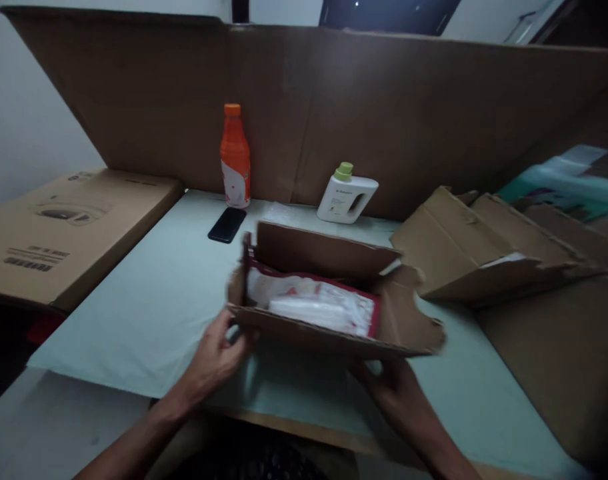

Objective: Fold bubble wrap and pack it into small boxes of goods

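Both my hands grip an open cardboard box (304,333) above the pale green tabletop. My left hand (221,353) is closed around the lower left corner of its near wall. Beneath the near wall, toward the right, my right hand (389,383) supports it, with some fingertips hidden under the cardboard. Inside lies a white packet with dark red edges (371,317), and on top of it is a clear or whitish plastic-wrapped item (309,310) whose kind I cannot make out. The box's right flap stands folded outward and looks blurred.
An orange bottle (235,157), a black phone (227,225) and a white jug with a green cap (347,197) sit toward the back. At left lies a flat carton (84,227). Open cardboard boxes (449,233) and a teal container (569,183) crowd the right. A tall cardboard panel (304,120) closes the back.
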{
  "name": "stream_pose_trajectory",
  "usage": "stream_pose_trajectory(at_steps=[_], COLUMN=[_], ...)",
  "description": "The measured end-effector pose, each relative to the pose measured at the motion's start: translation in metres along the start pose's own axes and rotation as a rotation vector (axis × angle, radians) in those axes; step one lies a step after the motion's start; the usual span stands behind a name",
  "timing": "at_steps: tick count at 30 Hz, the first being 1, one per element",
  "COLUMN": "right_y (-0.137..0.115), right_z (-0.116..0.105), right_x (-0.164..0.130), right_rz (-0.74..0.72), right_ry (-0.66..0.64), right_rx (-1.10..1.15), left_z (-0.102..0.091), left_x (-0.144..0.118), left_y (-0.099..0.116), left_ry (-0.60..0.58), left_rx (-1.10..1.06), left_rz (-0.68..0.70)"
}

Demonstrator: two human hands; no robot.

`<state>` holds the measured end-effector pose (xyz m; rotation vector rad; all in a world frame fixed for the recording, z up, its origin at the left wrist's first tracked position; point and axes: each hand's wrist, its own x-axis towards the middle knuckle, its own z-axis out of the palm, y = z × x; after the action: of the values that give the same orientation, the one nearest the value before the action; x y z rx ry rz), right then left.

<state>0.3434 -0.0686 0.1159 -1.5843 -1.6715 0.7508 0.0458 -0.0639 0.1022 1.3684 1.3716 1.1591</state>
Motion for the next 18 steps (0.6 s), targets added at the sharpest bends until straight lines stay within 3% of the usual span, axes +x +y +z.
stream_pose_trajectory(at_steps=[3,6,8,13,16,18], right_y=[-0.021,-0.022,-0.013,-0.003,-0.001,0.006], right_z=[0.039,0.049,0.042,0.031,0.038,0.036], right_x=[0.022,0.039,0.046,0.068,0.090,0.097], right_rz=[-0.066,-0.126,-0.191,-0.302,-0.374,-0.422], right_ry=[-0.101,-0.166,-0.196,-0.312,-0.393,-0.339], right_rx=[0.069,0.124,0.144,0.225,0.367,0.369], left_z=[-0.038,-0.055,-0.056,-0.057,-0.057,-0.048], left_x=[0.011,0.021,0.019,-0.008,-0.007,0.001], left_y=[-0.001,-0.002,-0.005,-0.018,-0.029,-0.032], left_ry=[0.079,0.079,0.079,0.216,0.174,0.139], left_rx=[-0.008,0.001,0.059,0.255,0.239,0.198], left_rz=[-0.036,-0.044,-0.053,-0.158,-0.187,-0.156])
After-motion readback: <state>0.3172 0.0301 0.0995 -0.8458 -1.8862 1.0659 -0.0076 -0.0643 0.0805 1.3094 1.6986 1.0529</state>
